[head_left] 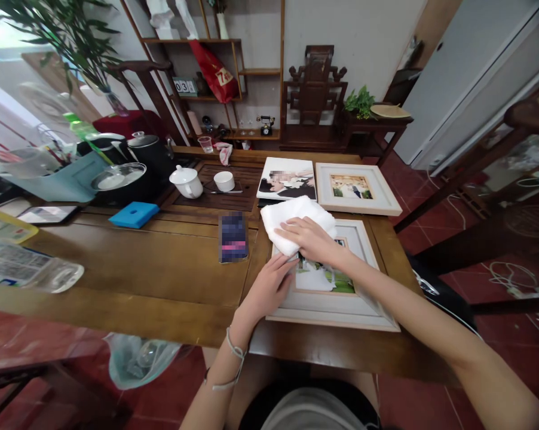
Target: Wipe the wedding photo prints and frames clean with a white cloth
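Pressing a folded white cloth over the upper-left part of a framed picture, flat on the wooden table, with the right hand nearly flat. Resting the half-curled left hand at the cloth's lower edge; impossible to tell whether gripping. Expect a soft, light cloth, easily bunched, and a stiff, perhaps fragile framed picture; hold by 2 opposite edges.

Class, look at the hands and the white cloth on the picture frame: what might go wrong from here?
1. The picture frame lies near the front edge of the table, so a pull toward the body might slide it over.
2. The white cloth under the right hand reaches close to the photo print behind; a longer stroke might nudge that print.
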Demonstrator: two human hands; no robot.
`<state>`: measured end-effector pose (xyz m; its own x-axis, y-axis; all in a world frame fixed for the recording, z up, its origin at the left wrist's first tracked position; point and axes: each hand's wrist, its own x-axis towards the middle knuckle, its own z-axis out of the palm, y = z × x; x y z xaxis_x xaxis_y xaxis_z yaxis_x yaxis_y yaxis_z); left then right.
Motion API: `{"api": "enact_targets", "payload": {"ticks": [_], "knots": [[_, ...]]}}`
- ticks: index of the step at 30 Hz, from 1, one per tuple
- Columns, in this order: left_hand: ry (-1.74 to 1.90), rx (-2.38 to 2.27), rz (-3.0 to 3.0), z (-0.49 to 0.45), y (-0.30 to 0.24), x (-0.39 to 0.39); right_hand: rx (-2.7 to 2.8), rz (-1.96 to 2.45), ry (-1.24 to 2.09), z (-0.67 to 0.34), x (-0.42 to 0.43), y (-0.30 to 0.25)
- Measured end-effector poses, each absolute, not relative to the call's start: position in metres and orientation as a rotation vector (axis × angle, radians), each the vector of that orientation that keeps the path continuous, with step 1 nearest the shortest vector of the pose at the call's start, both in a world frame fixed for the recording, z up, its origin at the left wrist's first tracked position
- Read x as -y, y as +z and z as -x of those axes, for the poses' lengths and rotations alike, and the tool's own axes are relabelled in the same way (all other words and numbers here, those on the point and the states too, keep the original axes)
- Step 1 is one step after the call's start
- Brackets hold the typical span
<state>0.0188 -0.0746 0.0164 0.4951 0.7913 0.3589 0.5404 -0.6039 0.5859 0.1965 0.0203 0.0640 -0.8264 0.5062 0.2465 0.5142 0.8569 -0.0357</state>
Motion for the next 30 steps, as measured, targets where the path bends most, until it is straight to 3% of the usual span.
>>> {"api": "enact_targets", "payload": {"ticks": [4, 14, 19, 25, 30], "knots": [[0.876, -1.091, -2.347, -0.019, 0.016, 0.075, 2.806, 0.845, -0.011, -0.219, -0.011, 0.061], [0.887, -1.066, -2.315, -0.018, 0.016, 0.076, 2.696, 1.318, -0.291, -0.335, 0.019, 0.061], [0.948, -1.119, -2.262, -0.019, 0.014, 0.078, 2.688, 1.472, -0.375, -0.326, 0.054, 0.066], [0.865, -1.156, -2.280, -0.018, 0.016, 0.077, 2.891, 1.389, -0.097, -0.290, 0.131, 0.089], [0.785, -1.144, -2.326, -0.017, 0.019, 0.076, 2.725, 1.429, 0.062, -0.296, 0.116, 0.080]]}}
